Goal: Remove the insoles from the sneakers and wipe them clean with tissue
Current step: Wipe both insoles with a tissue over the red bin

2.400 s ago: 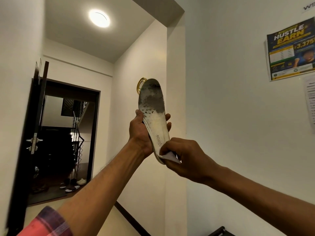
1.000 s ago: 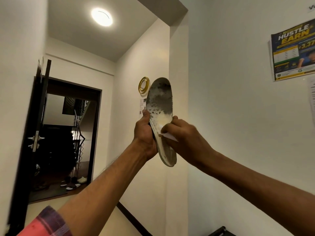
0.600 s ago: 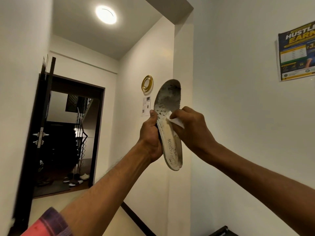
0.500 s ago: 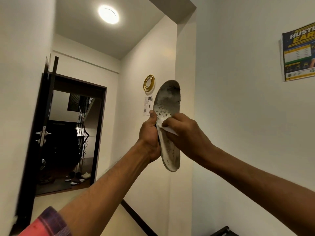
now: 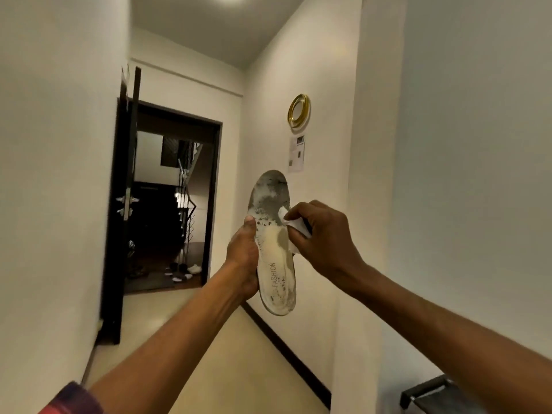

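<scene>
A white insole (image 5: 276,264) with grey dirt over its toe half and the word FASHION printed near the heel stands upright in front of me, toe end up. My left hand (image 5: 243,255) grips its left edge at mid-length, thumb on the front face. My right hand (image 5: 322,237) pinches a folded white tissue (image 5: 294,225) and presses it against the insole's right side, just below the dirty toe area. No sneaker is in view.
I stand in a narrow hallway with white walls close on both sides. An open dark door (image 5: 125,204) leads to a stairwell with shoes on the floor. A gold ring (image 5: 298,110) and a paper notice (image 5: 297,153) hang on the wall. A dark rack corner (image 5: 430,395) shows bottom right.
My right hand has rubbed the tissue from the heel up the insole to below the toe area. The view has tilted down and to the left, so the poster and ceiling lamp left the frame.
</scene>
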Tool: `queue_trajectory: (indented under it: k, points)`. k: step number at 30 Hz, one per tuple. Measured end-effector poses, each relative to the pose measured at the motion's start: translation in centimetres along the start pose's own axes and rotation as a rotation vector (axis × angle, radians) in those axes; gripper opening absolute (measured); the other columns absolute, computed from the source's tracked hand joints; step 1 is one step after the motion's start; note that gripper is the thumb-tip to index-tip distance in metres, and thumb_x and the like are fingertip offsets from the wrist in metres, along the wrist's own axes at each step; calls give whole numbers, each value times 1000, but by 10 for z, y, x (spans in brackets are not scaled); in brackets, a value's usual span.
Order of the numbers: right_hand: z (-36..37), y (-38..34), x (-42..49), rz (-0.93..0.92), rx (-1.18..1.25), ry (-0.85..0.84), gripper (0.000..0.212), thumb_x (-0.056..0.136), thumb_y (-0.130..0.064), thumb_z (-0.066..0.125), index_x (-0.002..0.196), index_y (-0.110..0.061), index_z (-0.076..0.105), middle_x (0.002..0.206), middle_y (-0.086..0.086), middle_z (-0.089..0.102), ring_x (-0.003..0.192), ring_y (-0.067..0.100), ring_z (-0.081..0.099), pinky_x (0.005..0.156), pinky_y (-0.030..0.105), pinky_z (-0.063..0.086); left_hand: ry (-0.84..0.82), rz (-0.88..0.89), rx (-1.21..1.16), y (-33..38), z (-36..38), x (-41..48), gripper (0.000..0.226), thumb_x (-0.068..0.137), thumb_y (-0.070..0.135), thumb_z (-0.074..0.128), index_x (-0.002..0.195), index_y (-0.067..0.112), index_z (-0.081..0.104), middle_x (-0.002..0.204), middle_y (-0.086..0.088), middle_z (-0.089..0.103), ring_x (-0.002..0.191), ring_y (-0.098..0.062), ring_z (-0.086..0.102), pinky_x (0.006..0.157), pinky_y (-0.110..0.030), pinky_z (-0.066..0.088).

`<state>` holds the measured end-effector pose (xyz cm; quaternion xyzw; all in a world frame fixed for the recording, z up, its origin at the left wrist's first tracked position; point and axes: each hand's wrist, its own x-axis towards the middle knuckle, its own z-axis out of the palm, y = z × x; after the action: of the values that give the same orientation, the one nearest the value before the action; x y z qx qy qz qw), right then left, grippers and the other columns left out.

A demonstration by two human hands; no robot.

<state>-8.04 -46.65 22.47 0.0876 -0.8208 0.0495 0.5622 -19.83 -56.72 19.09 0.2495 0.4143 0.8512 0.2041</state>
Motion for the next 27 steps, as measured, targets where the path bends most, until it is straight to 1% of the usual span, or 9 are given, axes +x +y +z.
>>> queue_trajectory:
  k: [4, 6, 9, 13, 16, 17, 21, 24, 27]
  points:
    - [81, 22, -47, 74, 85, -108, 16, 82, -19, 80, 96, -16, 72, 82, -3, 63, 68, 9, 56, 59, 18, 45, 180, -13, 28, -55, -59, 19, 41, 108, 43, 39, 120, 17, 68, 106, -16, 78, 98, -37, 73, 84, -51, 60]
    - [124, 39, -78, 120, 128, -149, 14, 82, -19, 80, 93, -15, 72, 80, 0, 64, 67, 12, 57, 58, 22, 45, 250, -23, 82, -91, -96, 32, 32, 107, 33, 46, 119, 13, 69, 107, -15, 77, 95, -36, 73, 88, -55, 60]
    - [184, 64, -135, 201, 182, -210, 11, 83, -18, 77, 91, -13, 73, 81, 2, 67, 67, 10, 57, 59, 17, 41, 350, -88, 171, -155, -156, 50, 27, 96, 25, 61, 114, 6, 71, 103, -20, 74, 90, -37, 72, 91, -55, 57]
    - [272, 90, -259, 374, 261, -385, 8, 84, -15, 72, 92, -12, 73, 83, 3, 70, 71, 13, 61, 64, 19, 43, 506, -276, 259, -285, -258, 44, 19, 89, 19, 64, 104, 9, 71, 95, -16, 73, 85, -31, 69, 83, -46, 59]
    - [328, 102, -368, 525, 357, -537, 9, 86, -14, 72, 93, -10, 71, 83, 3, 71, 70, 13, 59, 63, 8, 36, 660, -469, 332, -403, -336, 12, 21, 85, 26, 68, 100, 12, 73, 92, -13, 71, 84, -29, 65, 75, -42, 52]
    - [340, 104, -400, 571, 380, -589, 10, 87, -15, 72, 96, -10, 70, 85, 3, 71, 72, 12, 60, 63, 8, 36, 713, -529, 352, -437, -358, -3, 18, 88, 28, 69, 96, 13, 73, 90, -11, 72, 83, -28, 65, 74, -40, 52]
    - [381, 118, -527, 728, 448, -747, 10, 94, -17, 65, 103, -13, 62, 82, -2, 66, 73, 13, 60, 64, 27, 49, 890, -769, 405, -567, -432, -67, 13, 95, 25, 65, 87, 15, 69, 92, -12, 71, 86, -27, 65, 76, -38, 52]
    - [393, 122, -597, 793, 463, -842, 5, 95, -14, 63, 98, -10, 62, 76, 0, 64, 68, 16, 59, 64, 36, 51, 953, -886, 445, -638, -474, -104, 15, 97, 23, 59, 95, 13, 70, 102, -17, 73, 93, -32, 67, 77, -38, 52]
    - [399, 123, -656, 875, 474, -913, 8, 93, -11, 64, 98, -8, 70, 87, 7, 68, 81, 20, 63, 73, 37, 53, 931, -932, 506, -693, -504, -123, 24, 101, 29, 55, 110, 12, 70, 108, -13, 73, 98, -33, 68, 78, -39, 53]
